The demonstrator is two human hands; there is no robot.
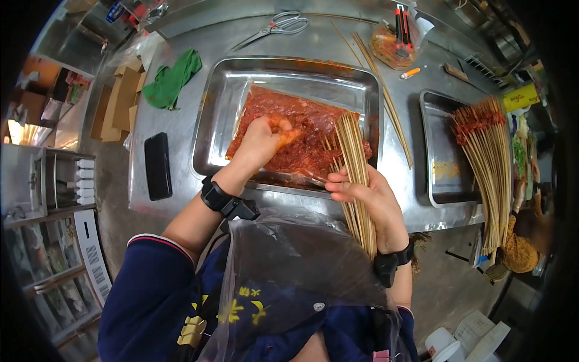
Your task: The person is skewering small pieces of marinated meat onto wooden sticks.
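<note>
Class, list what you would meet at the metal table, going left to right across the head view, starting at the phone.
Phone → scissors → skewers held in the right hand → orange pen → meat-tipped skewers.

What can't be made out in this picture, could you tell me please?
All in the head view:
- Whether the left hand pinches any meat: its curled fingers hide that.
- How many skewers the right hand holds: they overlap.
- The print on the yellow packet: too small.
- Things at the far right edge: dark and blurred.
</note>
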